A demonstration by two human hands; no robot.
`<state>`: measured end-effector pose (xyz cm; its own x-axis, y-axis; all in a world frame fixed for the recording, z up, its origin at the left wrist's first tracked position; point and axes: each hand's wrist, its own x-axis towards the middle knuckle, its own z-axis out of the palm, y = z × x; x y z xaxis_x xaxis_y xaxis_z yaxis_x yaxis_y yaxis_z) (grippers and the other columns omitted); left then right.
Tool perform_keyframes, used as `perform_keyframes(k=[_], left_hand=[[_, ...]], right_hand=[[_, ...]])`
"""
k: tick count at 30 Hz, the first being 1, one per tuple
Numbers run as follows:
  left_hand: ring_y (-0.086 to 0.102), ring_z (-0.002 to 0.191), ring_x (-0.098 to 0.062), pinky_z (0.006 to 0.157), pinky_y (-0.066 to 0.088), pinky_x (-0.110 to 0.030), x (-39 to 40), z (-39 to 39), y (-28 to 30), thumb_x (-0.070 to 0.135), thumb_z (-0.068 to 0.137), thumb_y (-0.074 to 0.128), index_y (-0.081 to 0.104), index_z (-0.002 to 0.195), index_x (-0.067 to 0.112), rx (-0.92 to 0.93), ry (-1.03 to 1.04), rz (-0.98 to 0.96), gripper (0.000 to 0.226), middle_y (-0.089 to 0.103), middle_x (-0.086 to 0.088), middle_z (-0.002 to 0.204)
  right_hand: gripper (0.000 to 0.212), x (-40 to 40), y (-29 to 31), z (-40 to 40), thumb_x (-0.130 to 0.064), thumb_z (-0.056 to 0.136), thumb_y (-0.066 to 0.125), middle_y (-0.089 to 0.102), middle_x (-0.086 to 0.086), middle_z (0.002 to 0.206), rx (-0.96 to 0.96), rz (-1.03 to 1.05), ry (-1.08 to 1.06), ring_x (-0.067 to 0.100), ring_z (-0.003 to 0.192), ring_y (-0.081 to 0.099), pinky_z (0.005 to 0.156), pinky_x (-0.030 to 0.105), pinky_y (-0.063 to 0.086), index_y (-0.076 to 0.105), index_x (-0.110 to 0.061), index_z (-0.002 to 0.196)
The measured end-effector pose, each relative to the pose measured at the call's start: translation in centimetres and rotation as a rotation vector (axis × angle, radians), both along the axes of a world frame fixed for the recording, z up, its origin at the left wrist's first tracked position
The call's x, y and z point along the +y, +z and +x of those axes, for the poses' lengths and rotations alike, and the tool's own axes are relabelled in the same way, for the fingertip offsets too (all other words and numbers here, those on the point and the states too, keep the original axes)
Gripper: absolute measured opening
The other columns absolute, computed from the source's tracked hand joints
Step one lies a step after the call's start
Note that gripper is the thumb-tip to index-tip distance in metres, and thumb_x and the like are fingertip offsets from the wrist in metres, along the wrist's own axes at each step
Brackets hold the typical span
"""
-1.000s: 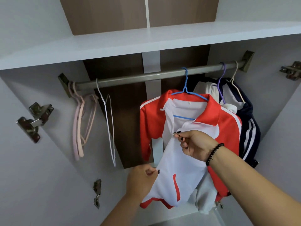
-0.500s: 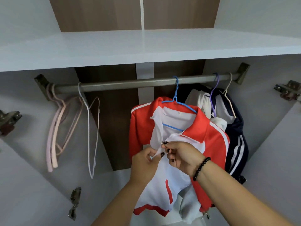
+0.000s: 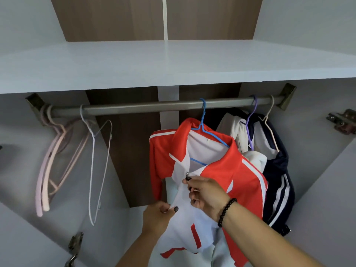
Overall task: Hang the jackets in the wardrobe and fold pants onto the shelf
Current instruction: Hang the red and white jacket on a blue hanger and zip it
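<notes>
A red and white jacket (image 3: 221, 176) hangs on a blue hanger (image 3: 204, 130) from the wardrobe rail (image 3: 144, 107). My right hand (image 3: 207, 195) pinches the zipper pull (image 3: 187, 175) at the jacket's chest. My left hand (image 3: 159, 218) pinches the white front panel lower down, by the zip line. To the right, a navy and white jacket (image 3: 279, 185) hangs on a purple hanger (image 3: 250, 124). A wide white shelf (image 3: 154, 62) runs above the rail.
Several pink hangers (image 3: 48, 164) and a thin white wire hanger (image 3: 96, 166) hang free at the rail's left end. A cream hanger (image 3: 269, 124) sits at the far right. Door hinges (image 3: 342, 122) stick out from the wardrobe's side walls.
My view tilted upward, showing more of the shelf. My right hand moved the zipper pull higher up the jacket front; my left hand dropped lower on the white panel.
</notes>
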<state>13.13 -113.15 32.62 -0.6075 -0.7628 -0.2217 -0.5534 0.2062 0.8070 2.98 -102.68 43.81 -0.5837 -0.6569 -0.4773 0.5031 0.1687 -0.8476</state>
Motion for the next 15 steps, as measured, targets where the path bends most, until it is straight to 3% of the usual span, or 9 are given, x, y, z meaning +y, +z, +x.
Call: perform_keyframes(k=[4, 8, 11, 15], left_hand=[[0.067, 0.087, -0.022, 0.080, 0.054, -0.027, 0.2, -1.0, 0.9, 0.009, 0.084, 0.071, 0.067, 0.087, 0.021, 0.139, 0.117, 0.233, 0.013, 0.069, 0.002, 0.086], [0.066, 0.074, -0.015, 0.054, 0.048, -0.013, -0.2, -2.1, 2.8, 0.002, 0.088, 0.064, 0.073, 0.091, 0.013, 0.308, 0.215, 0.387, 0.014, 0.072, -0.005, 0.088], [0.069, 0.077, -0.018, 0.057, 0.049, -0.016, -0.4, -3.4, 4.6, -0.002, 0.090, 0.058, 0.073, 0.091, 0.012, 0.382, 0.224, 0.402, 0.020, 0.075, -0.007, 0.092], [0.067, 0.070, -0.010, 0.053, 0.045, -0.013, 0.5, -4.7, 6.5, -0.002, 0.090, 0.055, 0.071, 0.093, 0.011, 0.439, 0.166, 0.403, 0.022, 0.075, -0.001, 0.088]], right_hand=[[0.013, 0.6, -1.0, -0.4, -0.007, 0.091, 0.057, 0.046, 0.002, 0.061, 0.036, 0.058, 0.067, 0.011, 0.046, 0.043, 0.051, 0.022, 0.034, 0.070, -0.004, 0.092], [0.016, 1.9, -1.0, -1.9, -0.010, 0.089, 0.061, 0.053, -0.001, 0.059, 0.070, 0.083, 0.175, 0.009, 0.049, 0.050, 0.050, 0.019, 0.038, 0.074, -0.004, 0.095], [0.018, 3.1, -0.5, -3.0, -0.007, 0.091, 0.057, 0.056, -0.001, 0.061, 0.181, 0.068, 0.140, 0.009, 0.051, 0.052, 0.051, 0.018, 0.039, 0.074, -0.005, 0.097], [0.023, 4.9, 0.7, -4.9, 0.002, 0.090, 0.052, 0.061, -0.001, 0.066, 0.446, 0.008, 0.060, 0.010, 0.056, 0.057, 0.052, 0.016, 0.042, 0.071, -0.009, 0.097]])
